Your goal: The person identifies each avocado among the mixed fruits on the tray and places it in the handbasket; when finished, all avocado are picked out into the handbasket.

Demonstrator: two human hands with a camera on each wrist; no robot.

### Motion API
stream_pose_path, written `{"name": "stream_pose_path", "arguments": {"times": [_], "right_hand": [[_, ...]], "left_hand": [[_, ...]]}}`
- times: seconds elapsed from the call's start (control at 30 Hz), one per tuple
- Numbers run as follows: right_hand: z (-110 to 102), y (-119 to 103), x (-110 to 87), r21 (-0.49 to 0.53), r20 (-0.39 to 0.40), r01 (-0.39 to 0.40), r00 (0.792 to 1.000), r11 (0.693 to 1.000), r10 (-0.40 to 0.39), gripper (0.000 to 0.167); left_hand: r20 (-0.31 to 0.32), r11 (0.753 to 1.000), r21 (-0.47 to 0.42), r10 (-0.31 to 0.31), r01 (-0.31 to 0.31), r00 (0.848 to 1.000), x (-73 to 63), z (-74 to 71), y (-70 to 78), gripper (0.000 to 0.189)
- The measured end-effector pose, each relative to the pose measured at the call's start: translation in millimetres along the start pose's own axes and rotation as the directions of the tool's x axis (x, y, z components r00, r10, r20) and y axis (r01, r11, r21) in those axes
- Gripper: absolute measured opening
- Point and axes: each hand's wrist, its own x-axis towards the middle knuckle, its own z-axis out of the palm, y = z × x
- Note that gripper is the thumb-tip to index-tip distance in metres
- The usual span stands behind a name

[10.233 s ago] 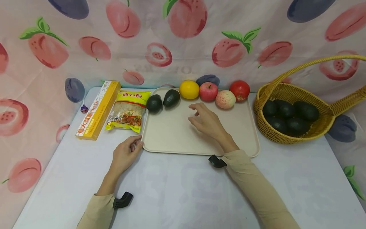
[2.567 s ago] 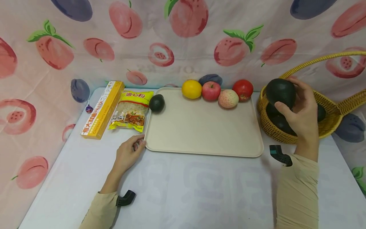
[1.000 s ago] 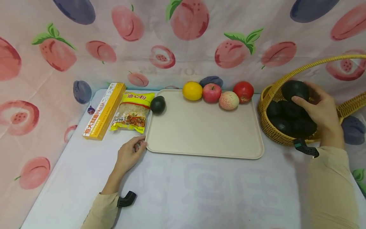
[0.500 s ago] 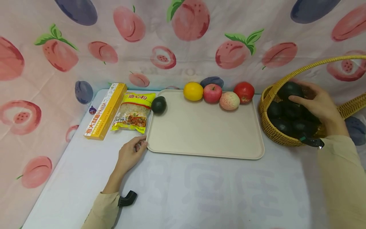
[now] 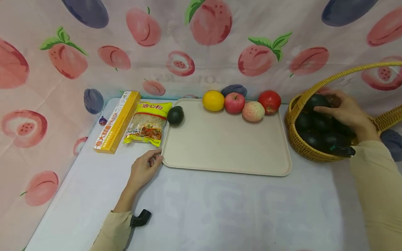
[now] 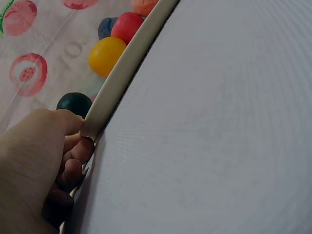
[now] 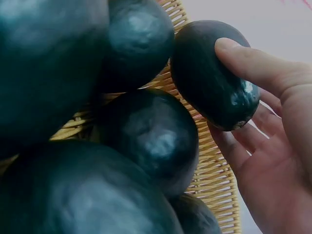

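Observation:
My right hand (image 5: 348,108) is at the back of the wicker basket (image 5: 306,153), its thumb and fingers gripping a dark green avocado (image 7: 212,73). In the right wrist view, that avocado is beside the basket's woven wall, thumb on its upper side, fingers around its far end. Several other avocados (image 7: 146,136) fill the basket close by. My left hand (image 5: 144,170) holds the front left corner of the beige tray (image 5: 226,146); the left wrist view shows the thumb at the rim and curled fingers below it. One avocado (image 5: 175,115) sits at the tray's back left.
A lemon (image 5: 213,101), an apple (image 5: 234,103), a speckled peach (image 5: 253,111) and a red pomegranate (image 5: 269,102) line the tray's back edge. Left of the tray lie a pasta bag (image 5: 147,123) and a yellow pasta box (image 5: 117,122). The basket's tall handle (image 5: 339,75) arches over the right hand.
Earlier two avocados sat on the tray; my right hand took one and carried it right, over the basket. It has since lowered it into the basket's back. My left hand stays at the tray corner.

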Motion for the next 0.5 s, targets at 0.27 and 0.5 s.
{"name": "stream_pose_path", "arguments": {"times": [0.27,0.5], "right_hand": [[3.8,8.3,10.7,-0.101,0.044,-0.014,0.999,0.995,0.018,0.062],[2.2,15.0,14.7,-0.147,0.087,-0.043,0.995,0.988,0.056,0.063]], "left_hand": [[0.016,1.000,-0.017,-0.013,0.013,1.000,-0.8,0.4,0.9,0.030],[0.014,1.000,-0.010,-0.008,0.008,1.000,0.3,-1.5,2.0,0.030]]}}
